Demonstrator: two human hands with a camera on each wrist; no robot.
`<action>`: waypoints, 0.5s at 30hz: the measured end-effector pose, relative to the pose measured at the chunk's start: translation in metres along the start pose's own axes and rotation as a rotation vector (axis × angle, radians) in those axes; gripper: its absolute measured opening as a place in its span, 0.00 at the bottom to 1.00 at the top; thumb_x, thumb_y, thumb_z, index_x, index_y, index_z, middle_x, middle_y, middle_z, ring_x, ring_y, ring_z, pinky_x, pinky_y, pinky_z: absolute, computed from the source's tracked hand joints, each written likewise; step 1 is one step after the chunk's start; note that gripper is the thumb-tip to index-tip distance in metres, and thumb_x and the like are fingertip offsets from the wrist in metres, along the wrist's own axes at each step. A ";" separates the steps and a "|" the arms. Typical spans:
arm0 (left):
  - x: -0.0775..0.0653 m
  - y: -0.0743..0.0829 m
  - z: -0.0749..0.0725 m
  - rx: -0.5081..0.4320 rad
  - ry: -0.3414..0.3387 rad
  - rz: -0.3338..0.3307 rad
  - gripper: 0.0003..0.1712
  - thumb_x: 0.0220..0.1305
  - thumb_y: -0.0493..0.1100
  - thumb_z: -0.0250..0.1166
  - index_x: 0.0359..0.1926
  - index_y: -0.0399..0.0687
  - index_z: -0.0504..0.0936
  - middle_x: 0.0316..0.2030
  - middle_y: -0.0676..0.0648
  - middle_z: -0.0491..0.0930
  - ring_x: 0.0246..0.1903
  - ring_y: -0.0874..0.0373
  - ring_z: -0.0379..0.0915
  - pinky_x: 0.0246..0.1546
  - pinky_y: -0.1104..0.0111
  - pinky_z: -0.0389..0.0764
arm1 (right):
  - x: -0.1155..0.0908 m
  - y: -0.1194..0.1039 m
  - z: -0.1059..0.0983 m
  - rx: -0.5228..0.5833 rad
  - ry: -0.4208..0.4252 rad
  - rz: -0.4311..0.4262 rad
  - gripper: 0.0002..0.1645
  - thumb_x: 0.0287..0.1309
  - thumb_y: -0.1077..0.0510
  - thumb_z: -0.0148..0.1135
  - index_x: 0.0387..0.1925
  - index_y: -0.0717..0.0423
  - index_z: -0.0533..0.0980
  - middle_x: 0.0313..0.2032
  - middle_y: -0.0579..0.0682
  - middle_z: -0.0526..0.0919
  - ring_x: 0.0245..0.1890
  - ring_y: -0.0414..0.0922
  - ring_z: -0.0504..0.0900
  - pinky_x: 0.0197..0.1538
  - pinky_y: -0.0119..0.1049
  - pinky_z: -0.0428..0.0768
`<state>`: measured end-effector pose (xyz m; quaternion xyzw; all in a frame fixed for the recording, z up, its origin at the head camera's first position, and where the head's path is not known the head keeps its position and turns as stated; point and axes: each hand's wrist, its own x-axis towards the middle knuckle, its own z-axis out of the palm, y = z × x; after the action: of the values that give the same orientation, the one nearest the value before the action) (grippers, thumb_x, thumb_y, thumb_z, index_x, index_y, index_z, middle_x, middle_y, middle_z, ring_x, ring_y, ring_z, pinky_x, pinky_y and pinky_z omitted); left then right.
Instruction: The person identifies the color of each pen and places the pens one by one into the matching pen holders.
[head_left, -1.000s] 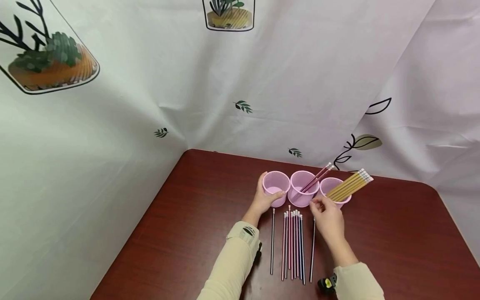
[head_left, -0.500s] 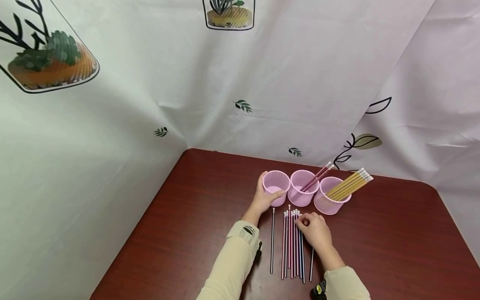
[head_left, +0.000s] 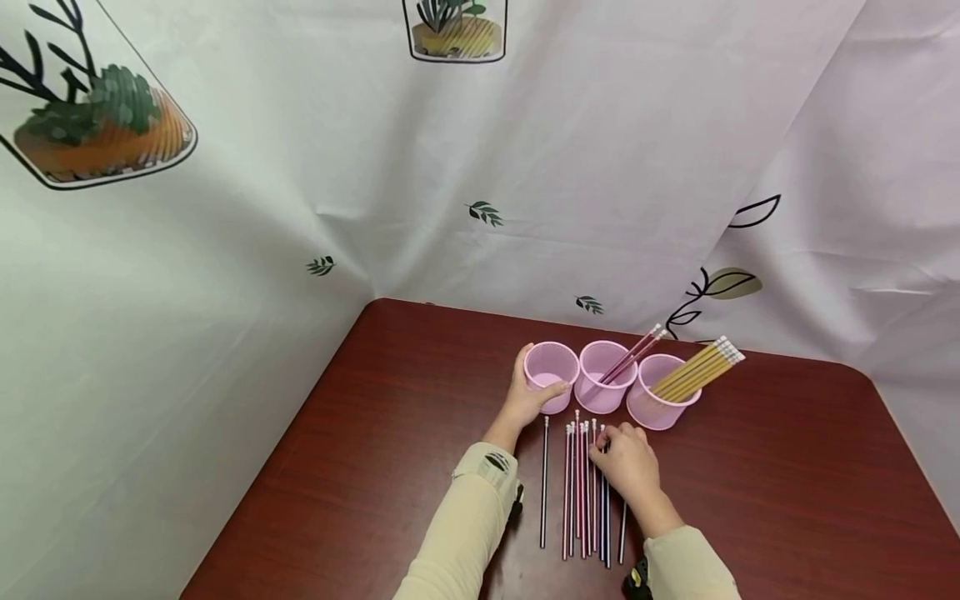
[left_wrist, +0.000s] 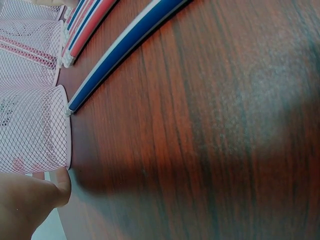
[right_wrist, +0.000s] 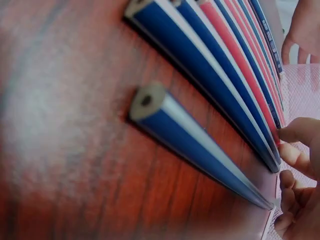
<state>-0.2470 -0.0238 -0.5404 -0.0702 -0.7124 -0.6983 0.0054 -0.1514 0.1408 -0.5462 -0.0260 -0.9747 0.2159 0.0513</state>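
Okay, nearest we see loose pencils (head_left: 566,492) on the desk (head_left: 360,467); the right hand (head_left: 632,463), fingers curled, pinches a red pencil (right_wrist: 239,57), might drag tight-packed neighbours. Toward the back edge, the left hand (head_left: 522,398) grips the leftmost cup (head_left: 552,368); uneven pull could tip it.

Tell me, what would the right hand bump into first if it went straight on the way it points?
Most likely the neighbouring pencils: the right hand seems to pinch a red pencil, and they lie just to its left, though depth is unclear.

cream sleeves (head_left: 459,525), black wrist devices (head_left: 637,581)
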 end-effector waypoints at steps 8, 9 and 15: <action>0.001 -0.002 0.000 0.006 0.002 -0.003 0.53 0.44 0.34 0.74 0.68 0.44 0.52 0.62 0.40 0.62 0.59 0.47 0.60 0.60 0.54 0.61 | 0.001 -0.005 0.001 -0.030 -0.032 0.011 0.13 0.44 0.51 0.62 0.16 0.49 0.68 0.24 0.50 0.67 0.31 0.52 0.66 0.31 0.46 0.68; 0.001 -0.002 0.000 0.005 0.002 -0.005 0.53 0.44 0.34 0.74 0.68 0.44 0.52 0.62 0.40 0.62 0.59 0.46 0.60 0.60 0.54 0.61 | 0.001 -0.005 0.001 -0.033 -0.029 0.011 0.14 0.44 0.51 0.62 0.15 0.50 0.68 0.24 0.50 0.67 0.31 0.52 0.66 0.31 0.46 0.68; 0.000 -0.001 0.000 0.000 0.004 -0.027 0.54 0.44 0.34 0.74 0.69 0.47 0.52 0.62 0.41 0.61 0.59 0.45 0.59 0.60 0.53 0.60 | -0.001 -0.008 0.002 -0.045 -0.005 0.028 0.15 0.44 0.50 0.62 0.14 0.51 0.68 0.24 0.52 0.69 0.32 0.55 0.67 0.32 0.49 0.69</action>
<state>-0.2474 -0.0242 -0.5416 -0.0592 -0.7133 -0.6983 -0.0025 -0.1512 0.1325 -0.5445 -0.0405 -0.9790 0.1945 0.0453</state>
